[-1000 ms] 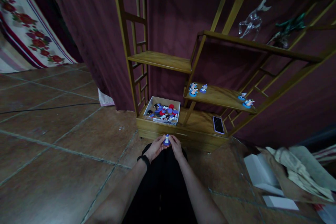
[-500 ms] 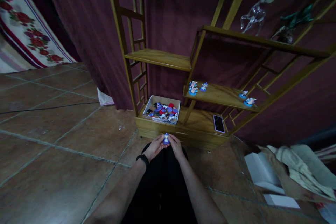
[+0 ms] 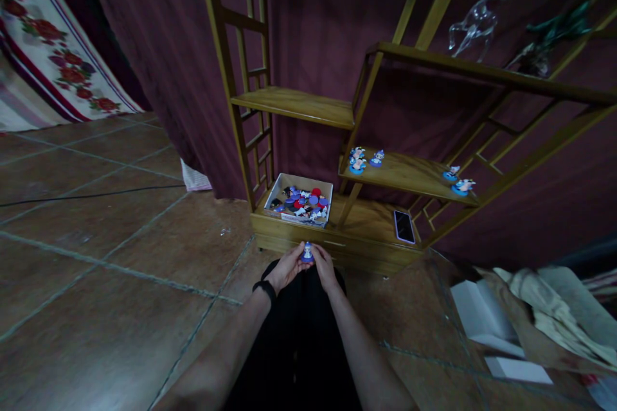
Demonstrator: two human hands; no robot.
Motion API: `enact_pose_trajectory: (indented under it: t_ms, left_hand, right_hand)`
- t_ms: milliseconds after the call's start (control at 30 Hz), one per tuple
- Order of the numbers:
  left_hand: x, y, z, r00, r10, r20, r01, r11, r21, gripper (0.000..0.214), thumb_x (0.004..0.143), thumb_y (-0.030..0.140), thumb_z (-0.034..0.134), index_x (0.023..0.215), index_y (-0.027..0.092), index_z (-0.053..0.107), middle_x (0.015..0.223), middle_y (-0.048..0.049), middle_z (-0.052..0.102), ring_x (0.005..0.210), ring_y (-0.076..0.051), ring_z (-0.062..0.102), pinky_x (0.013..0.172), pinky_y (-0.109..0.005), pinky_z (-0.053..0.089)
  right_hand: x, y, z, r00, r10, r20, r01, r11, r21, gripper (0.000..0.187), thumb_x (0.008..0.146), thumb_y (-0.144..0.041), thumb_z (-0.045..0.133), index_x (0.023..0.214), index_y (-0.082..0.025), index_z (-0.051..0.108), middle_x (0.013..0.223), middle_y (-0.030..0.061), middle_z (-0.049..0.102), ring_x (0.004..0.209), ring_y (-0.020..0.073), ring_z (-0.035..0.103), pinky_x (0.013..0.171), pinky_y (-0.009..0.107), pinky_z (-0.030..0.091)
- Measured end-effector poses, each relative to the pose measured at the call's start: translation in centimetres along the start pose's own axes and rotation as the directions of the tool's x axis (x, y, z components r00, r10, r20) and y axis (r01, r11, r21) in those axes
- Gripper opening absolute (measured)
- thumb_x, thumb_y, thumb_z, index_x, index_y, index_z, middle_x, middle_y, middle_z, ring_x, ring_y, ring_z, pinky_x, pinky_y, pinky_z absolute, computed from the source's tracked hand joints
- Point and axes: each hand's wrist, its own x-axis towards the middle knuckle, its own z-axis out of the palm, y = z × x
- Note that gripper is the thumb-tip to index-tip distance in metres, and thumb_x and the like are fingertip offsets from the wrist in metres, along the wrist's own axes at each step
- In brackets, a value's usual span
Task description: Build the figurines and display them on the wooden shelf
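Between my hands, above my lap, is a small purple-and-white figurine (image 3: 307, 252) standing upright on a purple base. My left hand (image 3: 288, 268) grips it from the left, and my right hand (image 3: 324, 266) closes on it from the right. Just beyond them, an open cardboard box (image 3: 304, 221) sits on the low cabinet, filled with several figurine parts and round red, purple and black bases. On the shelf above stand a purple figurine (image 3: 377, 158) beside blue-based figurines (image 3: 357, 166), with more blue-based figurines (image 3: 463, 187) at the right end.
A phone (image 3: 403, 227) lies on the cabinet (image 3: 371, 221). Higher up, the wooden rack holds a clear glass horse (image 3: 477, 22) and a dark green ornament (image 3: 554, 32). White boxes (image 3: 484, 314) and cloth (image 3: 554, 314) lie on the floor at right. A cable (image 3: 91, 194) crosses the tiles at left.
The view has shifted slightly. Both hands still hold the figurine in nearly the same pose; nothing has been put down or picked up.
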Motion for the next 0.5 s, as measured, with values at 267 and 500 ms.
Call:
enact_pose_trajectory:
  t_ms: [267, 500]
  left_hand:
    - [-0.06, -0.21, -0.11, 0.999, 0.027, 0.02, -0.028, 1.0, 0.015, 0.026, 0.079, 0.034, 0.059, 0.088, 0.01, 0.059, 0.075, -0.0068, 0.065, 0.058, -0.011, 0.062, 0.056, -0.021, 0.053]
    - [-0.02, -0.38, -0.19, 0.999, 0.034, 0.014, -0.034, 0.999, 0.014, 0.024, 0.08, 0.032, 0.058, 0.085, 0.009, 0.06, 0.071, -0.0068, 0.065, 0.056, -0.01, 0.061, 0.054, -0.019, 0.051]
  right_hand:
    - [-0.33, -0.21, 0.03, 1.0, -0.005, -0.005, 0.004, 0.999, -0.042, 0.035, 0.071, -0.044, 0.057, 0.093, -0.02, 0.068, 0.097, 0.004, 0.068, 0.089, 0.0196, 0.06, 0.082, 0.03, 0.046]
    - [-0.65, -0.58, 0.11, 0.999, -0.039, 0.012, 0.04, 0.998, -0.044, 0.034, 0.071, -0.042, 0.057, 0.095, -0.021, 0.069, 0.096, 0.0036, 0.069, 0.09, 0.0207, 0.061, 0.082, 0.032, 0.047]
